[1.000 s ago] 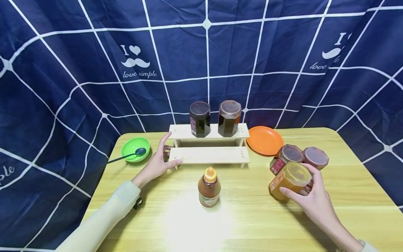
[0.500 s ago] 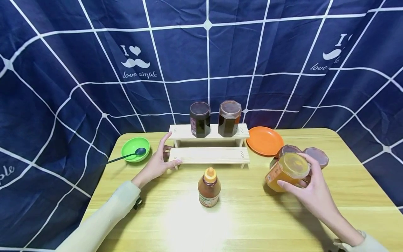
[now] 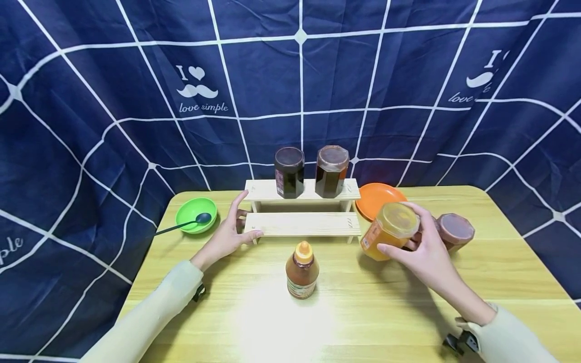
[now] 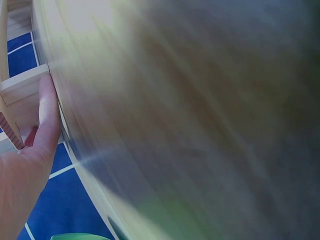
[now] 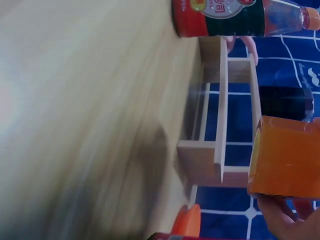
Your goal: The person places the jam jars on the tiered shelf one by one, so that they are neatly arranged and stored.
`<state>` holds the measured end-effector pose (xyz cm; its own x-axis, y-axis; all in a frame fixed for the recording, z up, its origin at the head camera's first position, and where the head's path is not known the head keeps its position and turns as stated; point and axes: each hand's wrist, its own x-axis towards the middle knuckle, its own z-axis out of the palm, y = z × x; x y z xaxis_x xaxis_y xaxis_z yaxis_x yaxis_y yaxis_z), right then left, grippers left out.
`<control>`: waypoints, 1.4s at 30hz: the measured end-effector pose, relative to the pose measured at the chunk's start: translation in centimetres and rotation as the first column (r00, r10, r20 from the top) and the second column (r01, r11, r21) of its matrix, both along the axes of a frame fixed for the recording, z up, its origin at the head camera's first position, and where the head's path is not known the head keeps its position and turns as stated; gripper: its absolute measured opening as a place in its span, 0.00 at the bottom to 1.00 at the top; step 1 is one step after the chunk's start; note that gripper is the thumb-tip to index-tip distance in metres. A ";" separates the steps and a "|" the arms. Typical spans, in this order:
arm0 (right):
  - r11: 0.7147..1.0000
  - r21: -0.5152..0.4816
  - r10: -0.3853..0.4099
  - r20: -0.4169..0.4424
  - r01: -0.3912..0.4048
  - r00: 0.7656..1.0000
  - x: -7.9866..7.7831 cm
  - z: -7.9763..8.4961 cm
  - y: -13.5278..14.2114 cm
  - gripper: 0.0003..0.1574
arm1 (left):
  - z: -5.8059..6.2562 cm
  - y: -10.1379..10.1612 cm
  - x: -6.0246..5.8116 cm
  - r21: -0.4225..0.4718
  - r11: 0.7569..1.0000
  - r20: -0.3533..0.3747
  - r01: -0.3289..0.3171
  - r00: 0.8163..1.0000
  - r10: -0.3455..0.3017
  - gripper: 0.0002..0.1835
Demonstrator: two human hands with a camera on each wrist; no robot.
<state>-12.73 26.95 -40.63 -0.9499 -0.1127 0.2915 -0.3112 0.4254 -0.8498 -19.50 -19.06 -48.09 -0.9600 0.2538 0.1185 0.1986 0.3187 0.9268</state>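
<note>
My right hand (image 3: 428, 249) grips an octagonal jar with orange-yellow contents (image 3: 391, 231) by its side. The jar tilts, raised over the table, its top towards the head camera; in the right wrist view the orange jar (image 5: 287, 160) overlaps the rack's end. My left hand (image 3: 227, 234) grips the left end of a two-step wooden rack (image 3: 301, 223), thumb at the lower step's front edge and index finger up at the upper step. On that upper step stand a dark jar (image 3: 289, 174) and a dark brown jar (image 3: 331, 174). The lower step carries nothing.
A squeeze bottle with a yellow cap (image 3: 302, 272) stands before the rack. Left is a green bowl (image 3: 190, 209) with a black spoon (image 3: 202, 218). An orange plate (image 3: 374, 196) and a reddish jar (image 3: 456, 229) are at right; another jar there is hidden behind my right hand.
My right hand has lifted the orange-yellow jar away from the jars at right and carried it left and back towards the rack. The left hand and rack have stayed in place.
</note>
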 end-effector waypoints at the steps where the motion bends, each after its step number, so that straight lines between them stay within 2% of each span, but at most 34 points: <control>1: 1.000 -0.006 0.013 0.000 -0.013 1.000 -0.2 0.1 -0.3 0.65 | 0.0 0.0 0.0 -0.001 1.000 -0.001 -0.002 1.000 0.002 0.64; 15: 0.983 -0.078 0.167 0.007 -0.166 0.986 -3.8 0.3 -4.8 0.62 | -0.3 -0.1 0.0 -0.011 1.000 0.000 -0.017 1.000 0.017 0.64; 21: 0.978 -0.071 0.202 0.047 -0.198 0.978 -4.6 0.3 -6.9 0.63 | -0.1 0.0 -0.1 -0.010 1.000 0.006 -0.019 1.000 0.019 0.64; 26: 0.975 -0.034 0.222 0.038 -0.221 0.974 -5.5 -0.1 -8.6 0.63 | -0.1 -0.1 -0.2 -0.023 0.999 0.000 -0.023 1.000 0.023 0.63; 35: 0.932 -0.067 0.360 0.038 -0.357 0.932 -7.5 -0.9 -11.8 0.63 | 0.1 -0.2 -0.2 -0.025 0.999 -0.009 -0.023 1.000 0.023 0.64; 42: 0.915 -0.063 0.402 0.036 -0.399 0.915 -8.1 -1.3 -14.3 0.63 | -0.1 -0.1 -0.1 -0.020 1.000 0.009 -0.018 1.000 0.018 0.63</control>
